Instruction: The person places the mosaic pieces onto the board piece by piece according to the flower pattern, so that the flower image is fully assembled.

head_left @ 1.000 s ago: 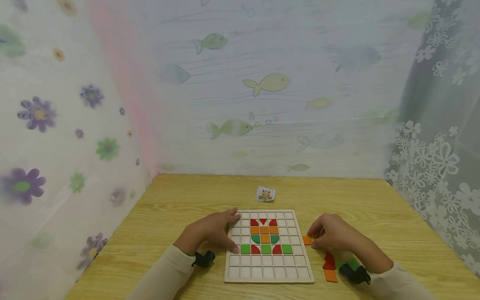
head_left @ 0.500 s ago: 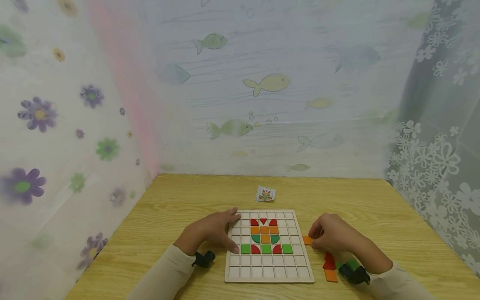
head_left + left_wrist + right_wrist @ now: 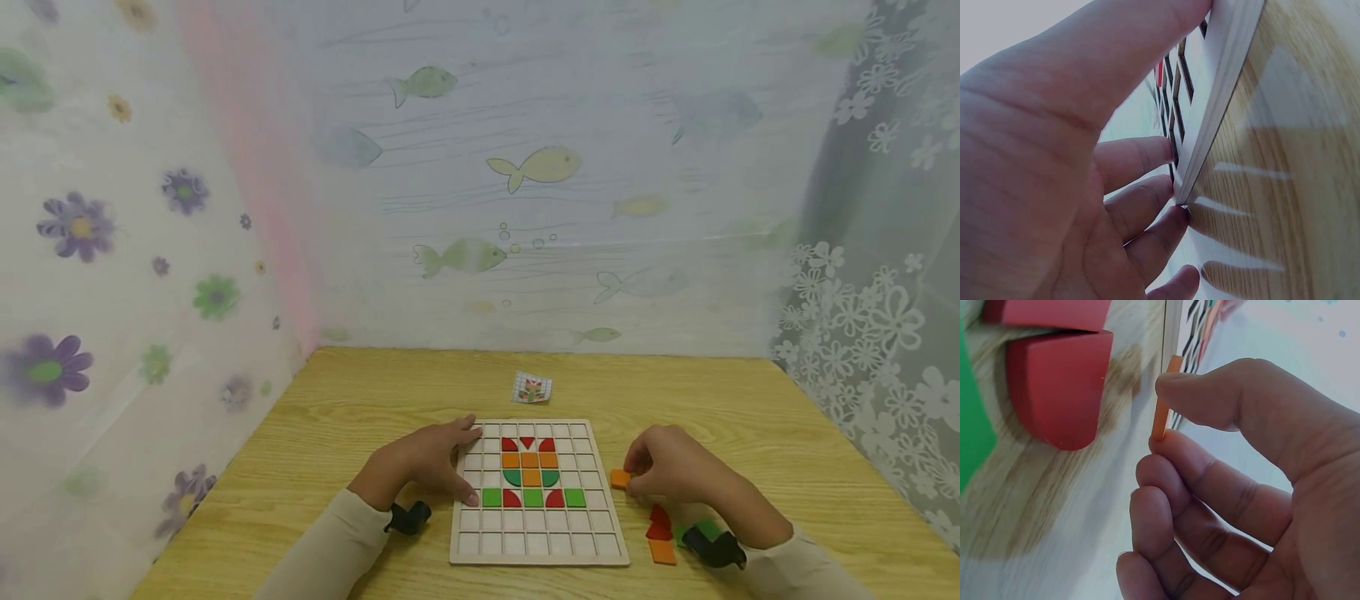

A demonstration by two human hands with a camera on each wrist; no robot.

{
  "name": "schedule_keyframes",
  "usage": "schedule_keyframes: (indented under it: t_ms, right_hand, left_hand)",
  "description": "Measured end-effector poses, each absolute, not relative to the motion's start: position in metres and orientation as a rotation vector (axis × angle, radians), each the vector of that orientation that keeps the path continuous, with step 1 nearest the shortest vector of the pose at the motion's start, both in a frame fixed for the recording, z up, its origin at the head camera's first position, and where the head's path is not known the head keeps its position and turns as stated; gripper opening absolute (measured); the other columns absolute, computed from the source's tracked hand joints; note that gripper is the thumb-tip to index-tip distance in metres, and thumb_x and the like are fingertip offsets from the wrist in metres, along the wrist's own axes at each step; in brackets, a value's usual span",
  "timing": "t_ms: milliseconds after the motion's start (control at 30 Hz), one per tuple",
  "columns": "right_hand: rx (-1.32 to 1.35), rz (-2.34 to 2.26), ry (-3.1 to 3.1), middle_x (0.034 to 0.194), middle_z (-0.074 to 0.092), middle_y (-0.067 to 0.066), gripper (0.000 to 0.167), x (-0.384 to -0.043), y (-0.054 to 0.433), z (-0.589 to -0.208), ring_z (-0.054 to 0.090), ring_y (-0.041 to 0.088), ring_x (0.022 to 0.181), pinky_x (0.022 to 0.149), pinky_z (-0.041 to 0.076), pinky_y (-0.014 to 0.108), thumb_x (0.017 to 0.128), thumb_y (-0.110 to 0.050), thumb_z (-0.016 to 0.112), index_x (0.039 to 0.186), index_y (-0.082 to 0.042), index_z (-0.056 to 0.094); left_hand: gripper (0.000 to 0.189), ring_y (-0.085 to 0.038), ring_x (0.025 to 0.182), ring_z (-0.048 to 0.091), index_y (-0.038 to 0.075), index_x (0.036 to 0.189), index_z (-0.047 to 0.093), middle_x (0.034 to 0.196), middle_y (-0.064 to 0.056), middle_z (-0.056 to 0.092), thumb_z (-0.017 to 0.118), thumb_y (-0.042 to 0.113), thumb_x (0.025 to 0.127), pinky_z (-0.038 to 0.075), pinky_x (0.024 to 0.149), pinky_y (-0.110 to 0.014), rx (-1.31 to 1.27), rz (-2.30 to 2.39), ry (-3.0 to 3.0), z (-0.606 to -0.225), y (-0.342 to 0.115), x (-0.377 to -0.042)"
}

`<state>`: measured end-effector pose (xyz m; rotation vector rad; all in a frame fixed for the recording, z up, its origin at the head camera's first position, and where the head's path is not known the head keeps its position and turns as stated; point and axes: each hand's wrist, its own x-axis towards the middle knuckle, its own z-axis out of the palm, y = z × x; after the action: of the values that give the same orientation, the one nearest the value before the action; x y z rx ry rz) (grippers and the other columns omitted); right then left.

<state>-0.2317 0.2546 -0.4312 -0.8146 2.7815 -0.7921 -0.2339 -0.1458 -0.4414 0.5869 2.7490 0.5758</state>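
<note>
My left hand (image 3: 427,458) rests along the left side of a wooden grid board (image 3: 537,543), thumb and fingers spread and touching its edge. In the left wrist view the fingertips meet the board's rim (image 3: 1219,103). Beside the board's right edge, my right hand (image 3: 675,468) pinches an orange square tile (image 3: 619,478) between thumb and index finger. Seen from the right wrist, this orange tile (image 3: 1161,415) stands edge-on, with the other fingers curled below. Red, orange and green tiles on the board form a flower-like pattern, including a green square (image 3: 533,497) in its lowest row.
Right of the board lie red curved pieces (image 3: 658,525), another orange square (image 3: 662,552) and green pieces (image 3: 705,530), partly hidden by the wrist camera. Behind the board is a small printed card (image 3: 532,388) with a flower pattern. Patterned sheets (image 3: 540,292) surround the wooden table (image 3: 390,383).
My right hand has shifted slightly right with the orange square tile, which now shows a gap from the board's edge. The left hand stays in place.
</note>
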Motion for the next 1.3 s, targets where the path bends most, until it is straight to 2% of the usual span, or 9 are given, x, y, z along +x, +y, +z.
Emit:
schedule_keyframes:
  t_ms: [633,1300]
  right_hand:
    - [-0.842,-0.801,2.793,0.08,0.069,-0.01,0.011,-0.226,0.244,-0.425,0.06,0.007,0.071,0.063,0.053,0.025,0.077,-0.011,0.081,0.085,-0.017,0.078]
    - [-0.939,-0.783,2.75,0.078,0.067,-0.013,0.012,-0.219,0.215,-0.423,0.058,0.007,0.072,0.065,0.052,0.024,0.076,-0.015,0.084,0.084,-0.019,0.076]
  left_hand:
    - [0.108,-0.034,0.157,0.027,0.024,0.161,0.04,0.173,0.0,0.02,0.091,0.056,0.071,0.032,0.122,-0.058,0.586,0.579,2.744,-0.441,-0.146,-0.233]
    - [0.109,-0.034,0.157,0.028,0.022,0.161,0.04,0.173,-0.001,0.021,0.092,0.055,0.071,0.033,0.122,-0.057,0.6,0.592,2.74,-0.439,-0.145,-0.232]
